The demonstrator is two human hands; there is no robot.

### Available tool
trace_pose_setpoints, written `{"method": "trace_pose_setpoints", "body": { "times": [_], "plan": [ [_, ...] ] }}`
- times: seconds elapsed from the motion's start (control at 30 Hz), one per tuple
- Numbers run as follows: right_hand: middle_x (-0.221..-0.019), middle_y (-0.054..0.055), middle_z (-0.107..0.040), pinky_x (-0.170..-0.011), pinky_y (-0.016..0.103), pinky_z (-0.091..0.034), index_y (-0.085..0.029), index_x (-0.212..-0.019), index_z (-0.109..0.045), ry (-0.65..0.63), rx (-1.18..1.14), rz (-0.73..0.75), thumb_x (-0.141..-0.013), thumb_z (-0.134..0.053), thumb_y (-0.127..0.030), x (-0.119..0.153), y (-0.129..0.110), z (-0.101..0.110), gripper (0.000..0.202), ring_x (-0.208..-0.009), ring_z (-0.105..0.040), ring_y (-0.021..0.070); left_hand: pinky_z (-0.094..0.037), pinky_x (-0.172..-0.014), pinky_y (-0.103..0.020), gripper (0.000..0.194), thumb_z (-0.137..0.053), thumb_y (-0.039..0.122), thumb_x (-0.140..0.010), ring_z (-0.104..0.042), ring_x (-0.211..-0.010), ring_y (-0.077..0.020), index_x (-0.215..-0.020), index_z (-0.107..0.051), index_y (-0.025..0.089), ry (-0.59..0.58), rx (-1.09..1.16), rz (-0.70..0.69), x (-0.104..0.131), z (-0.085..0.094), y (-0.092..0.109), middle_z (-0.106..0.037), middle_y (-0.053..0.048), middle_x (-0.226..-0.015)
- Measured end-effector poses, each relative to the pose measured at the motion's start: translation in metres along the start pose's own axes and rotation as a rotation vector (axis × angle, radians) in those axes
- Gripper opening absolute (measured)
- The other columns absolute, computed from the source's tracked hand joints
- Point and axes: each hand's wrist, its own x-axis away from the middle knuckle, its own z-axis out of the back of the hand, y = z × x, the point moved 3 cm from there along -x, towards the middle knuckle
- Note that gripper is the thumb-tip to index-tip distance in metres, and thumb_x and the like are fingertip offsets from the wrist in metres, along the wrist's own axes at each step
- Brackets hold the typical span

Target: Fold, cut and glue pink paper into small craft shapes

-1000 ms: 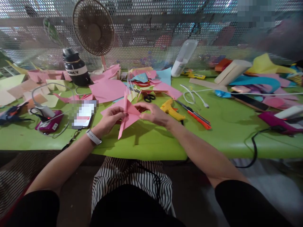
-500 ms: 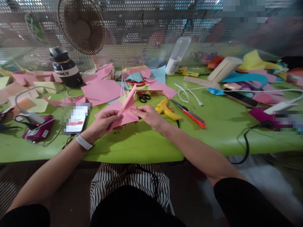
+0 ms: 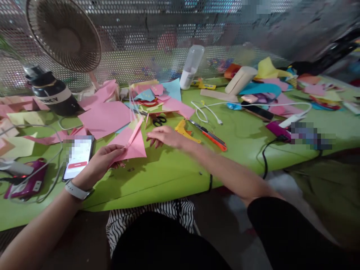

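Observation:
Between the thumb and fingers of my left hand [image 3: 108, 157] is a pink paper piece [image 3: 137, 144] with a raised, folded strip along it. My right hand [image 3: 163, 137] hovers to the right of the paper, apart from it, with its fingers loosely spread and nothing seen in them. Beside the right hand lies a yellow glue gun [image 3: 184, 132], its handle partly behind the wrist. Black-handled scissors [image 3: 159, 120] rest just beyond the fingertips. A red and black utility knife [image 3: 210, 137] lies further right.
A lit phone [image 3: 79, 157] lies left of my left hand. Behind are a black bottle [image 3: 56, 95], a fan [image 3: 66, 37], pink sheets [image 3: 105, 116] and a clear bottle [image 3: 192, 67]. White cable [image 3: 206, 117] and a purple power strip [image 3: 277, 132] are at the right on the green table [image 3: 168, 176].
My right hand has let go of the pink paper and moved away to its right. My left hand keeps its hold. The view has turned to the right.

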Motion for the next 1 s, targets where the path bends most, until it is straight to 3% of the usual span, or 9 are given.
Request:
{"method": "trace_pose_setpoints", "body": {
  "times": [0.1, 0.2, 0.37, 0.63, 0.77, 1.0],
  "plan": [
    [-0.092, 0.006, -0.074, -0.07, 0.028, -0.048, -0.021, -0.087, -0.07, 0.276, 0.695, -0.006, -0.082, -0.062, -0.031, -0.02, -0.005, 0.034, 0.014, -0.083, -0.067, 0.02, -0.043, -0.043, -0.013, 0.025, -0.076, 0.033, -0.076, -0.061, -0.051, -0.0069, -0.094, -0.069, 0.016, -0.017, 0.027, 0.014, -0.004, 0.007, -0.004, -0.064, 0.0, -0.071],
    [-0.106, 0.012, -0.071, -0.076, 0.031, -0.046, -0.017, -0.095, -0.07, 0.317, 0.904, -0.073, -0.079, -0.063, -0.029, -0.042, -0.001, 0.048, 0.022, -0.097, -0.064, 0.0259, -0.044, -0.044, -0.013, 0.024, -0.075, 0.032, -0.078, -0.063, -0.054, -0.0075, -0.095, -0.069, 0.017, -0.035, 0.029, 0.004, -0.005, 0.01, -0.008, -0.066, -0.001, -0.073],
    [-0.106, 0.019, -0.069, -0.073, 0.034, -0.046, -0.012, -0.097, -0.071, 0.238, 1.019, -0.179, -0.072, -0.069, -0.032, -0.064, 0.002, 0.049, 0.033, -0.093, -0.064, 0.0301, -0.045, -0.043, -0.016, 0.019, -0.074, 0.03, -0.079, -0.063, -0.051, -0.0086, -0.09, -0.068, 0.016, -0.062, 0.011, 0.01, -0.002, 0.006, -0.013, -0.067, -0.001, -0.071],
    [-0.071, 0.009, -0.069, -0.058, 0.029, -0.042, -0.015, -0.082, -0.072, 0.022, 1.2, -0.316, -0.069, -0.069, -0.04, -0.078, 0.002, 0.058, 0.028, -0.07, -0.064, 0.0221, -0.045, -0.044, -0.018, 0.014, -0.071, 0.029, -0.082, -0.065, -0.052, -0.01, -0.079, -0.065, 0.016, -0.094, 0.059, 0.049, -0.001, 0.005, -0.017, -0.063, -0.002, -0.069],
    [-0.061, 0.005, -0.066, -0.052, 0.029, -0.038, -0.017, -0.071, -0.071, -0.099, 1.201, -0.362, -0.07, -0.066, -0.044, -0.06, 0.0, 0.062, 0.027, -0.061, -0.061, 0.0194, -0.046, -0.046, -0.017, 0.015, -0.072, 0.029, -0.082, -0.064, -0.052, -0.0096, -0.078, -0.065, 0.017, -0.105, 0.078, 0.07, -0.003, 0.005, -0.016, -0.062, -0.002, -0.064],
    [-0.065, 0.001, -0.068, -0.053, 0.028, -0.038, -0.023, -0.066, -0.068, -0.117, 1.067, -0.357, -0.064, -0.068, -0.036, -0.003, 0.002, 0.073, 0.014, -0.062, -0.061, 0.0182, -0.047, -0.046, -0.018, 0.017, -0.074, 0.03, -0.081, -0.061, -0.05, -0.0083, -0.078, -0.066, 0.016, -0.107, 0.092, 0.065, -0.005, 0.005, -0.019, -0.064, -0.002, -0.063]
  ]
}}
